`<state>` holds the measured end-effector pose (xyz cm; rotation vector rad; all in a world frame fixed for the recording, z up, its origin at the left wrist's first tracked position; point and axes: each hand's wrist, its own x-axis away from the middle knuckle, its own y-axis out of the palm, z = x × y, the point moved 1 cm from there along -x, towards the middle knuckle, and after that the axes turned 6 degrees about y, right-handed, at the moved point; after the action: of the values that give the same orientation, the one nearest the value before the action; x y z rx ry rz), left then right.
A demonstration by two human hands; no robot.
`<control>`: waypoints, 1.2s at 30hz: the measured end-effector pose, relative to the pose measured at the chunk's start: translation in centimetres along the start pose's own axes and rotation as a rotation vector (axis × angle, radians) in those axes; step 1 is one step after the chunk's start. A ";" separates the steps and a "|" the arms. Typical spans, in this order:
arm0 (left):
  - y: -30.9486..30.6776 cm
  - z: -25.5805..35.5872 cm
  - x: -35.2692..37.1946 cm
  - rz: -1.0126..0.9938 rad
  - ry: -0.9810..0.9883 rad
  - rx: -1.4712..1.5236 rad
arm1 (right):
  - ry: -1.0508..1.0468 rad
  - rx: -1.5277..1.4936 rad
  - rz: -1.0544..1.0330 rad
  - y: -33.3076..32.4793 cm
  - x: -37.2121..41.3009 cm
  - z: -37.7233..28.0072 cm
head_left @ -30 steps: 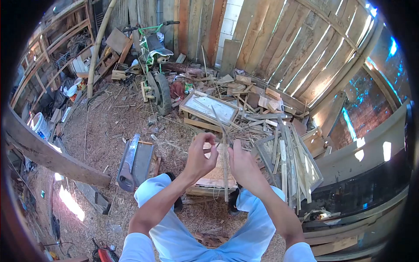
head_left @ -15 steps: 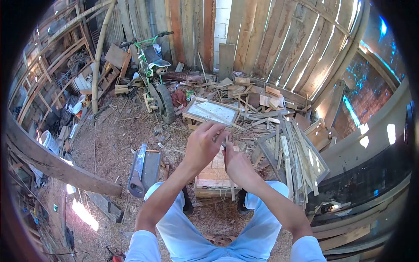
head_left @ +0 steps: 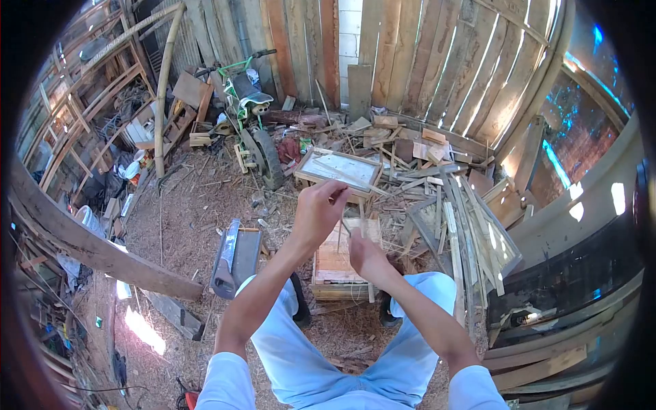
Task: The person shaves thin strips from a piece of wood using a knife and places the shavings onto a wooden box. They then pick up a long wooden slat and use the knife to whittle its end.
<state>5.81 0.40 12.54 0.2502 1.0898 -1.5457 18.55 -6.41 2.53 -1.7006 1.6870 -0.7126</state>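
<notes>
A cluttered wooden shed with a plank wall (head_left: 410, 61) letting sunlight through its gaps, and a floor (head_left: 198, 205) covered in sawdust and shavings. I am seated, looking down past my knees in pale blue trousers.

Between my hands is a thin wooden sliver (head_left: 345, 224), held in the air in front of me, above a small wooden crate (head_left: 335, 263) that stands on the floor between my feet. My left hand (head_left: 320, 210) is raised higher, wrist bent, thumb and fingertips pinched together on the sliver's upper end. My right hand (head_left: 363, 256) sits lower and closer to me, fingers curled closed on the lower end. Both forearms reach forward, bare, the hands just beside each other.

Beyond the crate lies a framed panel (head_left: 338, 169), flat on the ground. To the right is a heap of wood offcuts (head_left: 444, 205). To the left, on the floor, rests a grey metal tool (head_left: 231, 258). Further back, a small green-framed motorbike (head_left: 251, 130) stands near the wall.
</notes>
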 end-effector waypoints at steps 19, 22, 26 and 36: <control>2.4 -4.7 4.8 0.085 -0.102 0.221 | 0.307 0.090 -0.242 10.2 1.5 9.0; 2.9 -6.0 5.2 0.092 -0.112 0.204 | 0.259 0.050 -0.242 9.3 0.7 8.3; 4.2 -8.0 5.8 0.072 -0.191 0.228 | 0.305 0.090 -0.268 7.3 -0.9 6.4; 2.0 -5.2 4.5 0.116 -0.195 0.290 | 0.123 -0.273 0.327 -0.4 -0.6 3.3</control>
<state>4.07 1.48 5.73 0.3454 0.6868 -1.5848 21.27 -5.59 0.73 -1.5231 2.1660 -0.4567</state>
